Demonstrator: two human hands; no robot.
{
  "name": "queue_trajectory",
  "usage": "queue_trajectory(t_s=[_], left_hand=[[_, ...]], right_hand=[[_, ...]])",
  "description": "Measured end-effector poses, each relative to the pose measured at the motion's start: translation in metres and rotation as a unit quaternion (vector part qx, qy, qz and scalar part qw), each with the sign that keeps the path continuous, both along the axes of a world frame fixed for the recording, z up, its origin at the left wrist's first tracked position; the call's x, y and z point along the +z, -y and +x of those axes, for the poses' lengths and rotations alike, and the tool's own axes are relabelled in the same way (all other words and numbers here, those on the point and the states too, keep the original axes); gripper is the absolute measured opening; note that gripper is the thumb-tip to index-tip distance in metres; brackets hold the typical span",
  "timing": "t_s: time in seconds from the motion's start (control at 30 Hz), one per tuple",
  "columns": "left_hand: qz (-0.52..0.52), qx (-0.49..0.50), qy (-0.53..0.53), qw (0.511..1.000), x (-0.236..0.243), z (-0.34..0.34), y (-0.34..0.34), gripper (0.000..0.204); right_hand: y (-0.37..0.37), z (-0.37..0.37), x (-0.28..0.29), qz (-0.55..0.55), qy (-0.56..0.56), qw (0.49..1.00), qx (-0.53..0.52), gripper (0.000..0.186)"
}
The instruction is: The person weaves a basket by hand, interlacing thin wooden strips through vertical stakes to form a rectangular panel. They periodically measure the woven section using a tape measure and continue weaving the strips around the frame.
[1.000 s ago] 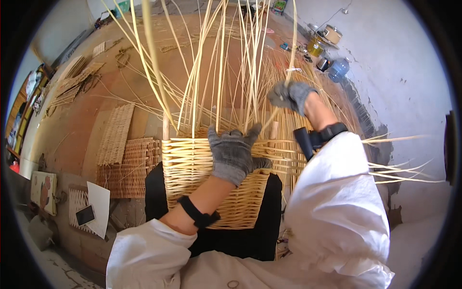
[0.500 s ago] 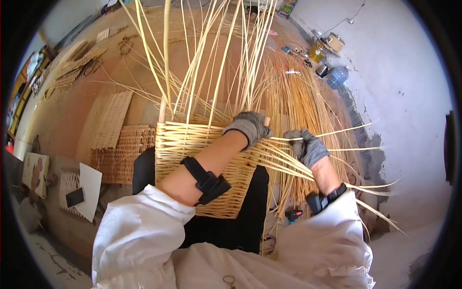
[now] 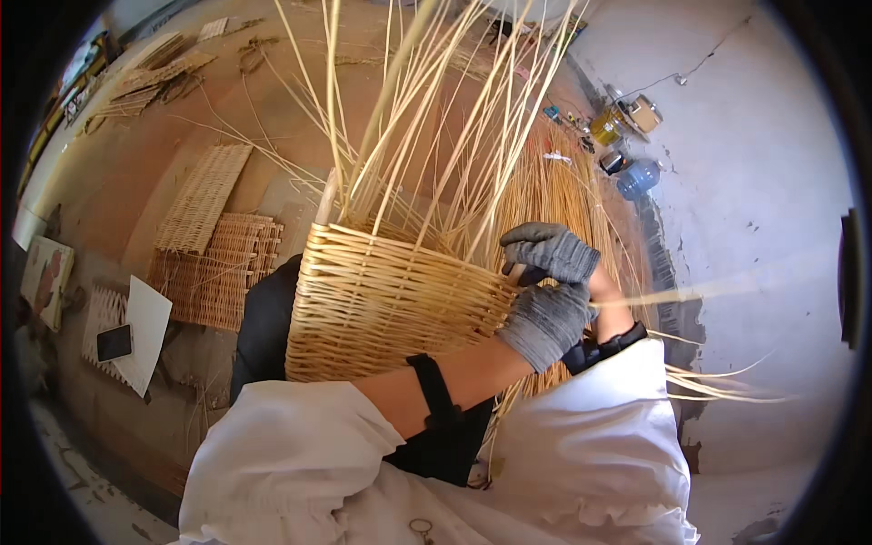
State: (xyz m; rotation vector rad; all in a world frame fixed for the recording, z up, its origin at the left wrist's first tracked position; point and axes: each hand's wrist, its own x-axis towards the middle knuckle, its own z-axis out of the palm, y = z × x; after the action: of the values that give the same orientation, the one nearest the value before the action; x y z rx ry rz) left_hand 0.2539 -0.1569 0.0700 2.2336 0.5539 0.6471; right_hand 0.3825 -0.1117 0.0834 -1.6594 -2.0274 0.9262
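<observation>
A partly woven wicker basket (image 3: 400, 304) rests tilted over my lap, its long pale upright rods (image 3: 445, 118) fanning upward from the top edge. My left hand (image 3: 549, 320), in a grey knit glove, is closed round the basket's right corner. Just above it, my gloved right hand (image 3: 556, 252) curls its fingers over the top of that corner, beside a short wooden post end (image 3: 517, 272). What the right fingers grip is hidden. A blurred willow rod (image 3: 654, 297) runs out rightward from between the hands. More loose rod ends (image 3: 718, 386) stick out past my right sleeve.
A long heap of willow rods (image 3: 536, 191) lies on the floor beyond my hands. Flat woven panels (image 3: 204, 200) and a phone (image 3: 114, 343) on a white sheet lie at left. A blue water jug (image 3: 638, 179) stands by the right wall (image 3: 754, 182).
My left hand has moved right and down from the top edge to the corner's side. My right hand has come in to the corner top. The basket has turned slightly clockwise; one rod swings.
</observation>
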Motion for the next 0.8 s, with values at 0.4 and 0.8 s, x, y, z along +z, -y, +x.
queue_trajectory(t_s=[0.4, 0.8], left_hand=[[0.147, 0.103, -0.170, 0.969, 0.027, -0.018, -0.124, 0.022], [-0.286, 0.247, 0.312, 0.872, -0.075, -0.174, -0.093, 0.061]], right_hand=[[0.027, -0.064, -0.026, 0.014, 0.099, 0.928, -0.360, 0.029], [0.046, -0.009, -0.031, 0.031, -0.228, 0.921, -0.315, 0.026]])
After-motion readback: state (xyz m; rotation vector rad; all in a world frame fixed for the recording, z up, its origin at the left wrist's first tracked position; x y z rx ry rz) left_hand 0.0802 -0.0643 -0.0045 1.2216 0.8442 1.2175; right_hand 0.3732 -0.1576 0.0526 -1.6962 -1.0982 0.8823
